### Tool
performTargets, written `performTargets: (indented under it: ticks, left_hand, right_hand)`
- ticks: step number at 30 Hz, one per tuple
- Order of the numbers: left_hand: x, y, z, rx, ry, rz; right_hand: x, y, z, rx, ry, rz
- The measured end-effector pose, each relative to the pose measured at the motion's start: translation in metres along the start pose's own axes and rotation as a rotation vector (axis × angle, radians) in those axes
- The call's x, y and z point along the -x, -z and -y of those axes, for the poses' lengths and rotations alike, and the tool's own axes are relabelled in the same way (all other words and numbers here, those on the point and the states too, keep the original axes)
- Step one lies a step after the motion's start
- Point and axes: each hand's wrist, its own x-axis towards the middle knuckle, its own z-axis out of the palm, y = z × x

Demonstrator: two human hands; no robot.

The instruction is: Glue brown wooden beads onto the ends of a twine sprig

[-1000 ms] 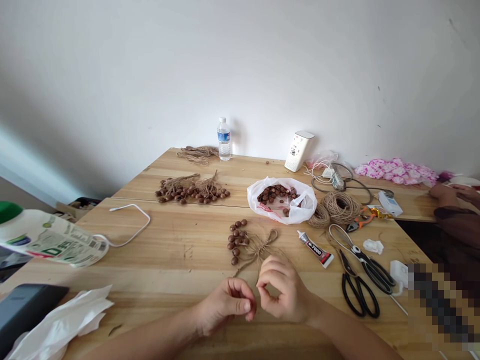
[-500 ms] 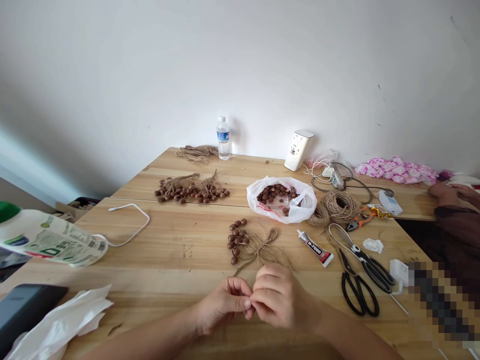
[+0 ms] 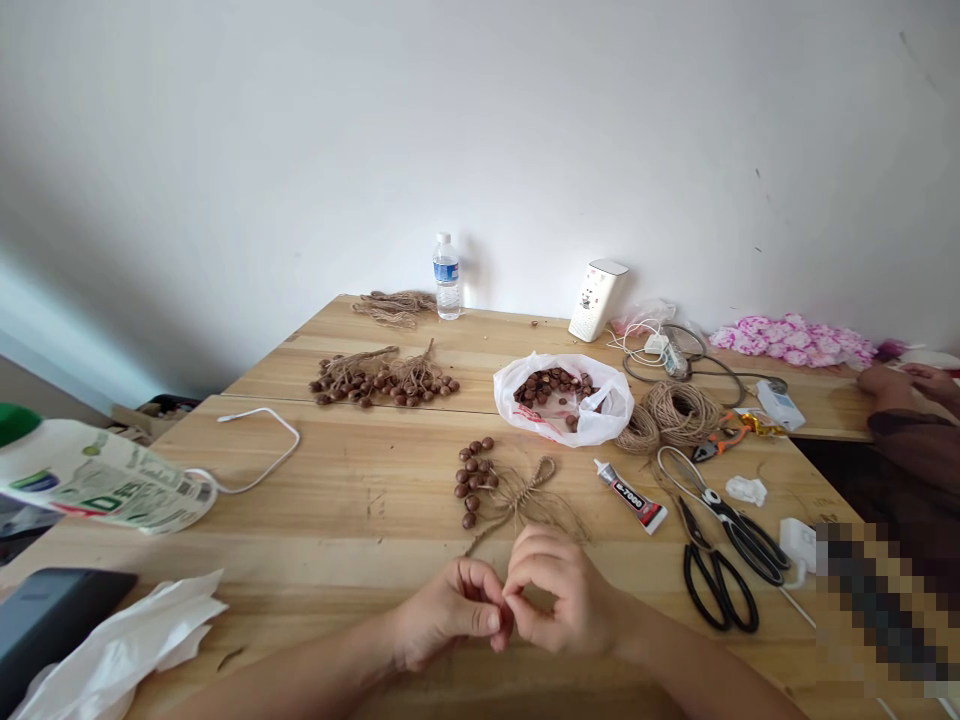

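Observation:
My left hand (image 3: 450,615) and my right hand (image 3: 559,595) rest on the wooden table (image 3: 337,520) near its front edge, fingertips pinched together and touching each other. What they pinch is too small to make out. Just beyond them lies a bundle of jute twine strands (image 3: 521,495) tied at the middle, with several brown nuts (image 3: 472,475) fixed to the strands on its left. One strand runs back towards my fingers.
A white bag of nuts (image 3: 562,395), twine coils (image 3: 671,415), a glue tube (image 3: 631,496), black scissors (image 3: 716,570) and pliers lie to the right. Finished nut bundles (image 3: 386,380), a water bottle (image 3: 447,277), a detergent bottle (image 3: 97,480) and tissue (image 3: 127,645) are left. Another person's hand (image 3: 904,385) is far right.
My hands came together from a small gap until the fingertips met; the right hand's fingers have since shifted slightly. Nothing else on the table moved.

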Motion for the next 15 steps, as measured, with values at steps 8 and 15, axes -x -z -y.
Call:
performTargets:
  ticks: [8,15]
  left_hand:
    - [-0.0012,0.0019,0.0024,0.032,-0.012,-0.012]
    - [-0.0016,-0.0003,0.0027,0.039,0.009,-0.046]
  right_hand:
    - [-0.0012,0.0041,0.0016,-0.011,0.039,0.094]
    - [-0.0017,-0.0008,0.0039,0.106,0.109,0.050]
